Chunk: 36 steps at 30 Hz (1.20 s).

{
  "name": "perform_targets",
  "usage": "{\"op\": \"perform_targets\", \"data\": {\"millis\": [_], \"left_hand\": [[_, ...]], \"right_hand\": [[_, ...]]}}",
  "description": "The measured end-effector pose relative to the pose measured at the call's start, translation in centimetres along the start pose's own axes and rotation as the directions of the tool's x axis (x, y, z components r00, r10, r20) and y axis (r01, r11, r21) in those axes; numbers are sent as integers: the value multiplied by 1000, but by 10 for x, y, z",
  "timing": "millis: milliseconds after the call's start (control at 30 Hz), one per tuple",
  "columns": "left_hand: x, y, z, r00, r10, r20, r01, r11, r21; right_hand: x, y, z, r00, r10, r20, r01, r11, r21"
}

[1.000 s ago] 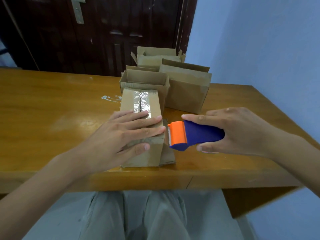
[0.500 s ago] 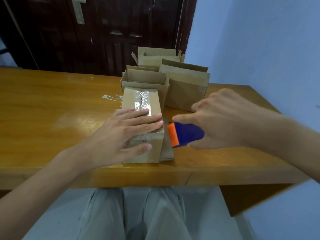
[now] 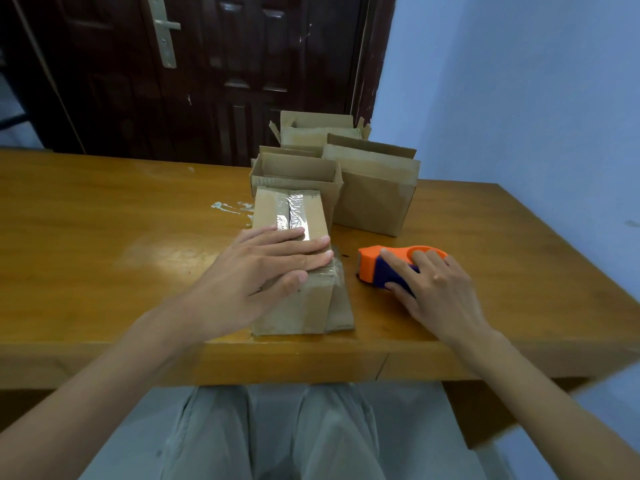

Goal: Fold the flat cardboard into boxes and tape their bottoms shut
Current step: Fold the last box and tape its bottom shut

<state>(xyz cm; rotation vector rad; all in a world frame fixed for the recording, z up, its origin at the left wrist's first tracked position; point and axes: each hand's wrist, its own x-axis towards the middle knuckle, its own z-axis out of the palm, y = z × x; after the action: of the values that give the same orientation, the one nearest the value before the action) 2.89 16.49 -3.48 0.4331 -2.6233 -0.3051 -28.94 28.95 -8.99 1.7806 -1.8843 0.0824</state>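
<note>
A small cardboard box (image 3: 268, 211) lies bottom-up near the table's front edge, with a strip of clear tape (image 3: 294, 214) along its seam. My left hand (image 3: 263, 268) presses flat on top of it, fingers straight across the taped seam. One loose flap (image 3: 341, 306) of the box lies flat on the table at its right side. To the right, an orange and blue tape dispenser (image 3: 370, 263) rests on the table. My right hand (image 3: 436, 285) lies over it, fingers and thumb curled round its blue body.
Three open-topped folded boxes stand behind: one (image 3: 298, 174) touching the taped box, one (image 3: 374, 206) to its right, one (image 3: 318, 128) at the far edge. White residue (image 3: 228, 207) marks the wooden table (image 3: 104, 220). A dark door (image 3: 207, 64) and a blue wall (image 3: 519, 98) stand beyond.
My right hand has carried the tape dispenser away from the box, down and to the right, onto the table. My left hand stays pressed on the box.
</note>
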Motion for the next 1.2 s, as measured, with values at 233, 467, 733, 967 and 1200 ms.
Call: {"op": "perform_targets", "data": {"millis": [233, 467, 733, 967, 1200], "left_hand": [[-1, 4, -1, 1000, -19, -12, 19, 999, -47], [-1, 11, -4, 966, -229, -124, 167, 909, -382], [1, 6, 6, 961, -169, -219, 100, 950, -294], [-2, 19, 10, 879, -421, -224, 110, 636, -764], [-13, 27, 19, 743, -664, -81, 135, 267, -954]], "right_hand": [[-1, -32, -13, 971, 237, 12, -235, 957, 169], [34, -110, -83, 793, 408, 453, -431, -151, 890], [40, -152, -78, 749, 404, 524, -401, -354, 845], [41, -164, -74, 713, 471, 519, -332, -425, 842], [39, -147, -76, 675, 401, 619, -489, -385, 783]]}}
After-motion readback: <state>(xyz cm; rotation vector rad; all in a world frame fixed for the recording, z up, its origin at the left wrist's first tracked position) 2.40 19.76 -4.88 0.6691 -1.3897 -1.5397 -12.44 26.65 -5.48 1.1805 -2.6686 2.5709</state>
